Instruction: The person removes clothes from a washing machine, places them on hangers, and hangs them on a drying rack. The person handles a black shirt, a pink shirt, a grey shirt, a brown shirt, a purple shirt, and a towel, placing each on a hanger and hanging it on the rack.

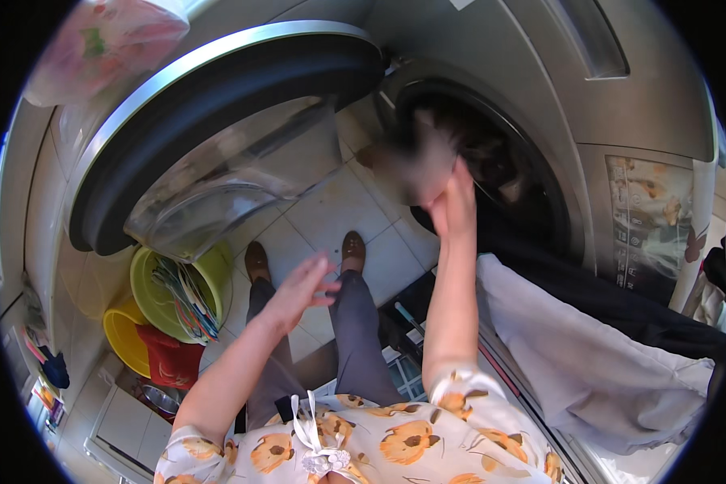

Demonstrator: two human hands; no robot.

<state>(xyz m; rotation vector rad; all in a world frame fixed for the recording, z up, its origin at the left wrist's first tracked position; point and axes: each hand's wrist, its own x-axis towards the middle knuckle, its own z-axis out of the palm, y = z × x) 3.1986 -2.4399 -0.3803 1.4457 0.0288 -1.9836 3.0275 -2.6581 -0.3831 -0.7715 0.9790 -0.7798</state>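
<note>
A front-loading washing machine (641,115) stands before me, its round door (218,78) swung out to the left with the clear glass bowl facing me. At the drum opening (520,175), my right hand (455,199) grips a blurred greyish item (420,160), likely cloth. Its outline is too smeared to make out. Dark and lighter items, probably laundry, lie dimly inside the drum. My left hand (302,290) hovers over the floor below the door, fingers apart and holding nothing.
At left, a green bucket (139,272) holds several hangers, beside a yellow bucket (118,333) with a red cloth (169,357). A pale grey cloth (581,351) and a black cloth (556,272) hang at right. Tiled floor (327,206) lies around my feet.
</note>
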